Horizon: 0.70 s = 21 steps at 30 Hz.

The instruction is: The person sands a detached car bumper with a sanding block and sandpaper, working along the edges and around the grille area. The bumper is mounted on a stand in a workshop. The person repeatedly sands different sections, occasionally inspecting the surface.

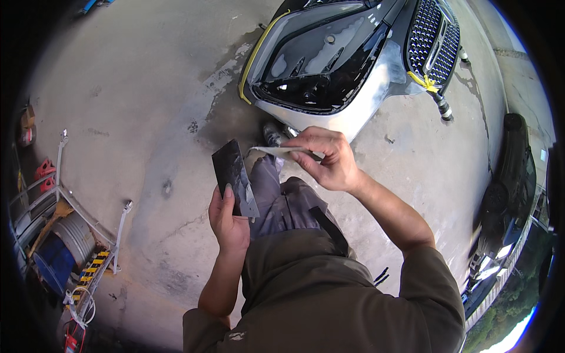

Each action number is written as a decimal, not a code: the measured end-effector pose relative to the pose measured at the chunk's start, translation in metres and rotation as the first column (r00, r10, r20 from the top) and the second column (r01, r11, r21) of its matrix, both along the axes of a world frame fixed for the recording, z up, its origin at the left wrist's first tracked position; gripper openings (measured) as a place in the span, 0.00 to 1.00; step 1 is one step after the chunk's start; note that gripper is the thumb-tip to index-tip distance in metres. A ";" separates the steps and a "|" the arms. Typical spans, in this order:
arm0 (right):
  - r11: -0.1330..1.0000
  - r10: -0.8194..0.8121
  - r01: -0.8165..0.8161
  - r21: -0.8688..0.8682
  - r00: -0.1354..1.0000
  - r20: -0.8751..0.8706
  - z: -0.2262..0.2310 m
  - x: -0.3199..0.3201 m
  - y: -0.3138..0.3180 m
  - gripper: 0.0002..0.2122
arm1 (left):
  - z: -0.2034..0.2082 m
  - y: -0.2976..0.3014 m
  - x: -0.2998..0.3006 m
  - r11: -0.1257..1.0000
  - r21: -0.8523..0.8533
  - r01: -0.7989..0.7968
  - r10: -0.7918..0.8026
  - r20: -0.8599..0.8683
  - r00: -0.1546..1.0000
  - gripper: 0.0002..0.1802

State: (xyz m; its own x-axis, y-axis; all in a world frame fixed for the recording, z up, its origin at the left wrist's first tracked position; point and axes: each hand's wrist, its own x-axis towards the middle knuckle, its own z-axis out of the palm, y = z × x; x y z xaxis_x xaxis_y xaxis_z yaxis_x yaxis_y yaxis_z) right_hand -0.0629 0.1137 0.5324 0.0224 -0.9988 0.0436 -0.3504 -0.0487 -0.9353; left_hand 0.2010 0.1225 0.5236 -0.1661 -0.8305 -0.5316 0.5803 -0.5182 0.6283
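Observation:
In my left hand [228, 217] is a dark, flat rectangular plate [226, 162] with grey smears on its face, tilted upright, thumb on the front. My right hand [329, 156] pinches a thin, pale flat piece [276, 151] between thumb and fingers. It is seen almost edge-on, so its kind is unclear. Its far end points left, close to the plate's right edge; whether they touch cannot be told. Beyond my hands is a car's front bumper [350, 120], white and grey in patches, with yellow tape [255, 56] along its left edge.
A dark grille [432, 44] is at the bumper's right, by a stand leg [442, 107]. On the left, a metal-framed rack [88, 215] stands near a blue drum [54, 263] and a yellow-black striped piece [94, 267]. A dark car [509, 176] is at the far right.

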 end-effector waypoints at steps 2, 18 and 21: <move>0.984 0.060 -0.075 -0.164 0.994 -0.093 0.017 0.033 0.021 0.15 | 0.011 -0.002 0.006 1.000 0.006 -0.015 0.015 0.010 1.000 0.17; 0.939 -0.256 0.278 0.203 0.958 -0.128 0.073 0.212 -0.102 0.25 | 0.071 -0.144 0.182 0.716 -0.484 0.503 -0.158 0.589 0.792 0.17; 0.962 -0.221 0.242 0.124 0.962 -0.161 0.084 0.279 -0.141 0.27 | 0.086 -0.190 0.234 0.671 -0.504 0.544 -0.087 0.675 0.733 0.17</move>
State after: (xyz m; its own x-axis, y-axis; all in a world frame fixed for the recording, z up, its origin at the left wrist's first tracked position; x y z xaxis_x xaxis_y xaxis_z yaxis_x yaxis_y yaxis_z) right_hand 0.2158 -0.0276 0.6161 -0.2144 -0.9731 -0.0848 -0.4679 0.1785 -0.8656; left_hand 0.4346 -0.0679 0.6098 -0.3557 -0.9344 0.0196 -0.1135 0.0640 0.9915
